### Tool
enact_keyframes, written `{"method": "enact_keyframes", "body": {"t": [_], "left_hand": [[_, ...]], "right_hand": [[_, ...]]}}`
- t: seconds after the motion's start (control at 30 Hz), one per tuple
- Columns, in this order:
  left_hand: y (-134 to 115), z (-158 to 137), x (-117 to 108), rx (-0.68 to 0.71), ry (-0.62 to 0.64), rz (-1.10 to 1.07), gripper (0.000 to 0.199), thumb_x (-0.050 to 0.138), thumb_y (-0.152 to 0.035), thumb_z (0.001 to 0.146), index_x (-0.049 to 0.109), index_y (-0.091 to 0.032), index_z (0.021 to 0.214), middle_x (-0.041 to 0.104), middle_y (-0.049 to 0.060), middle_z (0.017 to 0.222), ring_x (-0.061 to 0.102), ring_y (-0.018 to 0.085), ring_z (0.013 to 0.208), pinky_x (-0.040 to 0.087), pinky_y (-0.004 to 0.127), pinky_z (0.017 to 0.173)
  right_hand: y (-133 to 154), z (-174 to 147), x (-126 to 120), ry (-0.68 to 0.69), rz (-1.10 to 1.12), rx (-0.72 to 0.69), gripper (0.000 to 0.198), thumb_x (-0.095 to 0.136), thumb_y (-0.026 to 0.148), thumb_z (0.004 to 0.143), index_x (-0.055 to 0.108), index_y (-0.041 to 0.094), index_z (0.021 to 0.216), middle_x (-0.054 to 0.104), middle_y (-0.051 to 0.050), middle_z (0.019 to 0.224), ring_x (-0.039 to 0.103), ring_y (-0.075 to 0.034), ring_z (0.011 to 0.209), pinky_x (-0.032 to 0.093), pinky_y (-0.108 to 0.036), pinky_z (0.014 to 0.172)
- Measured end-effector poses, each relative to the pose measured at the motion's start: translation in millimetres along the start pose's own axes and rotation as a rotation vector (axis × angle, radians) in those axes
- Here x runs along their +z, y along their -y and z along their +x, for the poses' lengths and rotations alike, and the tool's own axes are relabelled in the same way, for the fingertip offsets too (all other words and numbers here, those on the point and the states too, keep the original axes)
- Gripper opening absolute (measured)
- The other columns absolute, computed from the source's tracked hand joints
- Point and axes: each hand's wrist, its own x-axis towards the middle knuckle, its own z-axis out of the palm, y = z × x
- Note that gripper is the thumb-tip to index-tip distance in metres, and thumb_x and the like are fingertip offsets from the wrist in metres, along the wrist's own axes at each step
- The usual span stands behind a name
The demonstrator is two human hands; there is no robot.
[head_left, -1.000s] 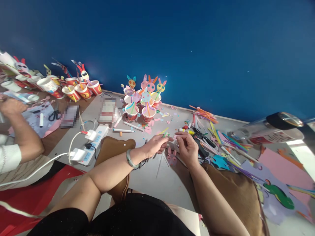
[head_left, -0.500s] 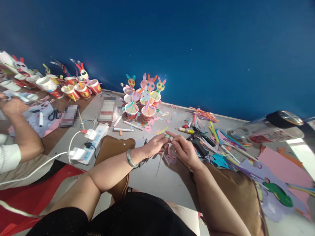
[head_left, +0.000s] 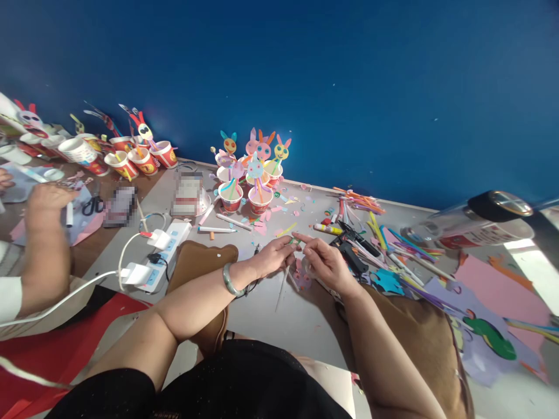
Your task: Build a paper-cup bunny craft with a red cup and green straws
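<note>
1. Piece (head_left: pixel 296 240), small, green: held over table (head_left: pixel 283 327), between near and far edges.
2. Left hand (head_left: pixel 276 256): fingers pinched on piece.
3. Right hand (head_left: pixel 328 265): index finger at piece; can't tell if gripping.
4. Pink rabbit face (head_left: pixel 302 278): on table, below hands.
5. Rabbit cups (head_left: pixel 261 205): near far edge.

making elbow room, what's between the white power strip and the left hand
In the head view, a brown cushion, then some grey tabletop before the left hand.

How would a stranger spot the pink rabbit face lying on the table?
Below the blue wall is the grey table. The pink rabbit face lies there by the right hand, partly hidden; neighbouring rabbit faces rise from paper cups.
</note>
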Motion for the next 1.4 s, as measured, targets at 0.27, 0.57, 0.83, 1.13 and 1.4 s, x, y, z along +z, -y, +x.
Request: {"method": "enact_keyframes", "body": {"t": [0.27, 0.57, 0.83, 1.13, 1.4], "left_hand": [[-10.2, 0.1, -3.1, 0.033, -0.15, 0.11, 0.029, 0.064, -0.038, 0.085, 0.059, -0.019, 0.106, 0.034, -0.011, 0.053, 0.029, 0.006, 0.045, 0.023, 0.023, 0.048], [-8.8, 0.8, -8.3, 0.308, -0.198, 0.293, 0.02, 0.067, -0.035, 0.082, 0.061, -0.016, 0.081, 0.059, -0.001, 0.073, 0.056, 0.013, 0.074, 0.043, 0.027, 0.076], [-10.1, 1.6, -6.4, 0.227, -0.275, 0.266, 0.022, 0.068, -0.036, 0.077, 0.059, -0.016, 0.077, 0.057, -0.003, 0.069, 0.05, 0.011, 0.07, 0.04, 0.026, 0.072], [-8.5, 4.3, -5.6, 0.009, -0.245, 0.022, 0.025, 0.071, -0.035, 0.076, 0.052, -0.019, 0.074, 0.03, -0.011, 0.05, 0.024, 0.004, 0.042, 0.016, 0.023, 0.046], [-22.5, 0.1, -5.7, -0.067, -0.158, -0.193, 0.028, 0.068, -0.039, 0.081, 0.049, -0.019, 0.074, 0.027, -0.011, 0.052, 0.018, 0.003, 0.039, 0.01, 0.021, 0.041]], "right_hand": [[2.7, 6.2, 3.1, -0.17, 0.375, 0.303, 0.039, 0.066, 0.057, 0.087, 0.055, 0.021, 0.076, 0.072, -0.008, 0.125, 0.035, -0.005, 0.045, 0.031, -0.025, 0.041], [1.3, 6.0, 11.3, -0.054, 0.402, 0.391, 0.042, 0.071, 0.061, 0.081, 0.057, 0.021, 0.075, 0.073, -0.003, 0.096, 0.036, -0.006, 0.048, 0.032, -0.023, 0.044], [-5.4, 6.4, 10.8, -0.055, 0.201, 0.363, 0.043, 0.075, 0.059, 0.075, 0.061, 0.019, 0.082, 0.07, -0.003, 0.085, 0.042, -0.007, 0.05, 0.034, -0.023, 0.046], [4.9, 6.1, 6.9, -0.039, 0.158, 0.376, 0.035, 0.073, 0.053, 0.079, 0.06, 0.02, 0.078, 0.065, 0.0, 0.068, 0.047, -0.011, 0.054, 0.034, -0.024, 0.05], [2.2, 8.3, 7.0, -0.008, 0.403, 0.438, 0.034, 0.075, 0.052, 0.078, 0.062, 0.021, 0.076, 0.068, 0.0, 0.068, 0.039, -0.008, 0.047, 0.03, -0.026, 0.047]]}}
